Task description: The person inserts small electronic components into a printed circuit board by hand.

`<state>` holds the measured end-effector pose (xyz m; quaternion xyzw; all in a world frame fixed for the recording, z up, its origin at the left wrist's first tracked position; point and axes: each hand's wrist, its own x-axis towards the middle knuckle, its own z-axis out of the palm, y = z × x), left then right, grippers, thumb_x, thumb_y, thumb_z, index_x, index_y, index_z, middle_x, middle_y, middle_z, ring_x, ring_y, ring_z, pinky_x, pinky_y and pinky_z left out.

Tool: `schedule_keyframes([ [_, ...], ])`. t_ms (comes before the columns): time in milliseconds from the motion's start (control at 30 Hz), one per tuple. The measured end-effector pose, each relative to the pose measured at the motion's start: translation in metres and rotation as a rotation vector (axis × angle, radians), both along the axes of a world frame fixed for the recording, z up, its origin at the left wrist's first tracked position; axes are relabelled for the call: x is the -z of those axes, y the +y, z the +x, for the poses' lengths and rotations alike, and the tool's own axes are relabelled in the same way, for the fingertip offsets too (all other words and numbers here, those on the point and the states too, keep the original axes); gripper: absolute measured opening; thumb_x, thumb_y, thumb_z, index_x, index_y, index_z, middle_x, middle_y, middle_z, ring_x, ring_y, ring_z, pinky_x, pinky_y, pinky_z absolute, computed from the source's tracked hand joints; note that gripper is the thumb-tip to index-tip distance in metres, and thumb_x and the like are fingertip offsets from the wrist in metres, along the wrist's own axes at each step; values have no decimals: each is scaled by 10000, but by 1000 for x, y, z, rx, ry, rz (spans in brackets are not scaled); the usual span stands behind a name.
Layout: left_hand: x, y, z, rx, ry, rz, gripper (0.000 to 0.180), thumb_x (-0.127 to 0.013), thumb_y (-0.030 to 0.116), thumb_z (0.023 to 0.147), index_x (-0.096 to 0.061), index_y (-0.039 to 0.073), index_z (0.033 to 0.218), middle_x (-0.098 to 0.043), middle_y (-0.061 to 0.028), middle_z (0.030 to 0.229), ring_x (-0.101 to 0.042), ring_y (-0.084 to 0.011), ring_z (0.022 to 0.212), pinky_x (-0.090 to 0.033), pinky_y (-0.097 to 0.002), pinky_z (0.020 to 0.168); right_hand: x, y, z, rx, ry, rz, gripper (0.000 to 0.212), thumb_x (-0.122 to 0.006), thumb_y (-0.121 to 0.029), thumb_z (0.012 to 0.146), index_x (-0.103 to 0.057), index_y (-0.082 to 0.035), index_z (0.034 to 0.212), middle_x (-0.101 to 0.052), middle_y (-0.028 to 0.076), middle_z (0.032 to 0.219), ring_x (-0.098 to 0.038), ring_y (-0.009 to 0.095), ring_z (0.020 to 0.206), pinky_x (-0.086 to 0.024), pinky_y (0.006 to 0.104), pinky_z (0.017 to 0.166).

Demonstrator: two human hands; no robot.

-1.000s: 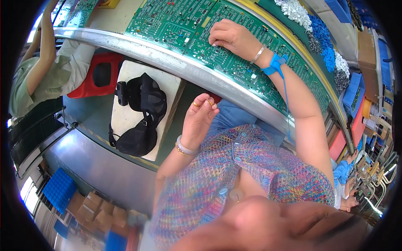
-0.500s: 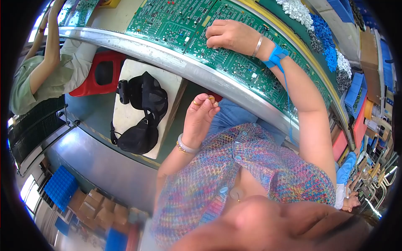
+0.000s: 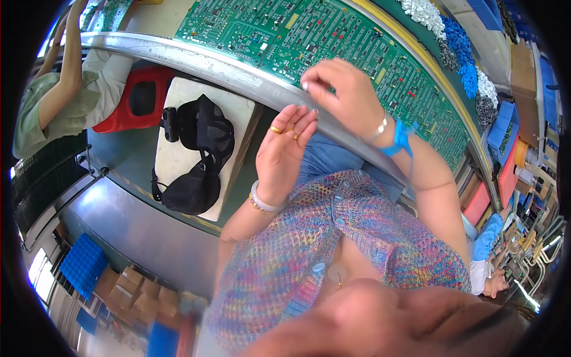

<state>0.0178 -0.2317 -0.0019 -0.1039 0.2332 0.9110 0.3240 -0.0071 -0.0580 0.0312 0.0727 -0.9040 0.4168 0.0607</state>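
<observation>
My left hand [image 3: 282,152] is raised beside the table edge, palm showing and fingers loosely curved upward; nothing can be made out in it. Two yellow rings sit on its fingers. My right hand [image 3: 348,98], slightly blurred, hovers over the metal rail [image 3: 238,66] at the board's near edge. Its thumb and index finger are apart; a pale spot at the thumb tip is too small to make out. A blue wrist strap [image 3: 399,141] is on that arm. Beyond both hands lies a large green circuit board [image 3: 333,44], filled with small parts, several of them red.
Piles of white parts [image 3: 421,15] and blue parts [image 3: 459,50] lie behind the yellow rail [image 3: 410,50]. A blue bin [image 3: 502,134] stands at right. At left are a black strapped item [image 3: 196,187] on a pale bench, a red stool [image 3: 116,113] and another person's arm [image 3: 71,65].
My right hand has lifted off the board and come nearer to my left hand. My left hand has risen slightly, and its pinched fingers have loosened. More red parts on the board are uncovered.
</observation>
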Motion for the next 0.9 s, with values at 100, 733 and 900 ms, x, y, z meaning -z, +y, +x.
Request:
schedule_keyframes([
  [100, -4, -9, -1, 19, 70, -66, 324, -389, 63, 962, -419, 23, 1282, -409, -180, 1352, -454, -296, 1225, -417, -360, 986, 19, 3, -20, 101, 58, 97, 99, -622, -135, 791, -617, -42, 822, -587, 68, 790, -538, 243, 751, -441, 332, 680],
  [733, 4, -19, 0, 67, 87, -43, 389, -410, 91, 956, -347, 38, 1336, -343, -228, 1403, -408, -348, 1266, -417, -399, 993, 34, -13, -30, 122, 164, 290, 85, -642, -120, 761, -598, -50, 781, -555, 71, 779, -517, 259, 770, -452, 350, 671],
  [900, -2, -14, -6, 103, 60, -25, 475, -421, 108, 960, -257, 56, 1404, -430, -159, 1334, -482, -264, 1187, -429, -380, 972, -11, -16, 4, -85, 303, 155, 221, -686, -141, 694, -623, -70, 893, -568, 73, 834, -539, 261, 838, -472, 349, 722],
])
